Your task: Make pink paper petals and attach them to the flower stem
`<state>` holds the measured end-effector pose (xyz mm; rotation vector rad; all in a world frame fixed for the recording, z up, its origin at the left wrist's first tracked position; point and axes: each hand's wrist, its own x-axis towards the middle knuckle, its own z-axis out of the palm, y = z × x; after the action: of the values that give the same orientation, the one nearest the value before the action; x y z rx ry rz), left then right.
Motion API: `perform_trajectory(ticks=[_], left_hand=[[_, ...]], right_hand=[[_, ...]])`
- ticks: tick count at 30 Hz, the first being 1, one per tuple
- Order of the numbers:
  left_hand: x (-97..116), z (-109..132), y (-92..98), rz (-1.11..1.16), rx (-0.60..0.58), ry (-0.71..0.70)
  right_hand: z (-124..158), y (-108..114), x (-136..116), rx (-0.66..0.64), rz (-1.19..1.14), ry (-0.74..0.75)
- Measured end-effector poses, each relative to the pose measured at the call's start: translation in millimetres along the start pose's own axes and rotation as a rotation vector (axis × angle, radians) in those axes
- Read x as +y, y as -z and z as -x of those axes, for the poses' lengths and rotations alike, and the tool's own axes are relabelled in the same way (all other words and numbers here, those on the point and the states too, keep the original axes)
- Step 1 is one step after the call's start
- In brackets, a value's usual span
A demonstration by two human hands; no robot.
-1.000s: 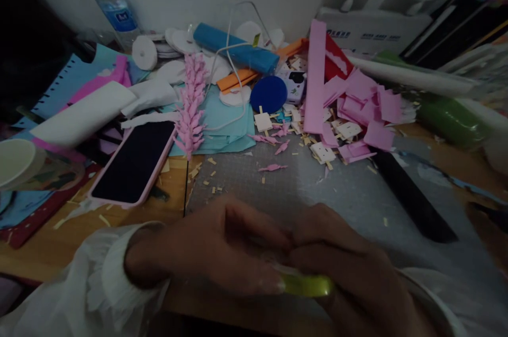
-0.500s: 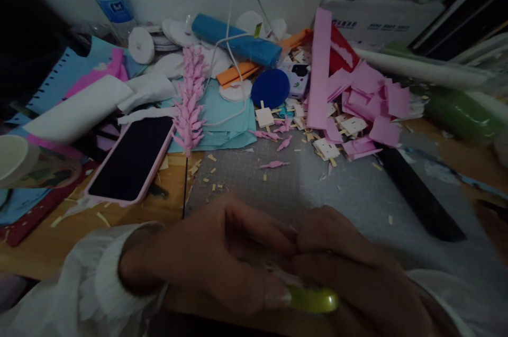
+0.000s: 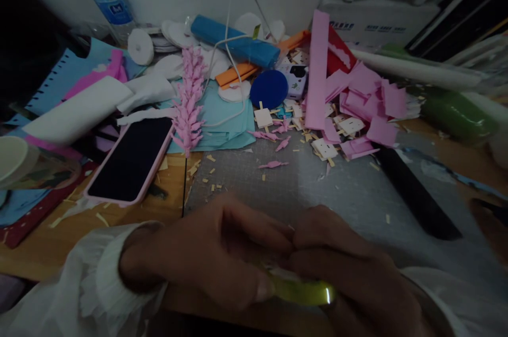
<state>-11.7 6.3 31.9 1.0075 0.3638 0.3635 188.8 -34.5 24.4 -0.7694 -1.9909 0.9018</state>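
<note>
Both my hands meet at the front edge of the grey cutting mat, fingertips against each other. My left hand is closed, its thumb pressed on a glossy yellow-green band that curves like the rim of a roll. My right hand is closed too, its curled fingers touching the left fingertips and the band's far end. What lies between the fingertips is hidden and blurred. Beyond the hands, small twisted pink paper pieces lie on the mat, and a pink paper flower spike stands behind on the left.
A phone lies left, beside a paper cup. Pink paper squares, a blue disc, teal sheets and a blue roll are heaped at the back. A black bar-shaped object lies right.
The yellow-green band has turned and shifted slightly left between my hands. Both hands keep nearly the same place, and the view has moved a little.
</note>
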Motion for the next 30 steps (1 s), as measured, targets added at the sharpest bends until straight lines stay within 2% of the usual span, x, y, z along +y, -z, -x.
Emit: perform_trajectory(ticks=[7, 12, 18, 25, 30], left_hand=[[0.9, -2.6, -3.6, 0.138, 0.032, 0.021], [-1.3, -2.1, -2.5, 0.116, 0.018, 0.018], [-7.6, -1.4, -0.3, 0.032, -0.018, -0.073], [-5.2, -3.3, -2.4, -0.008, 0.003, -0.031], [-1.2, -5.4, -3.5, 0.065, 0.015, -0.057]], right_hand=[[0.6, 0.0, -1.6, 0.081, -0.032, -0.012], [0.0, -0.8, -2.2, 0.100, -0.021, 0.008], [1.2, -2.0, -0.6, 0.036, 0.019, -0.016], [0.5, 0.7, -2.6, -0.021, 0.069, -0.047], [2.0, -1.0, -1.3, -0.002, 0.051, -0.023]])
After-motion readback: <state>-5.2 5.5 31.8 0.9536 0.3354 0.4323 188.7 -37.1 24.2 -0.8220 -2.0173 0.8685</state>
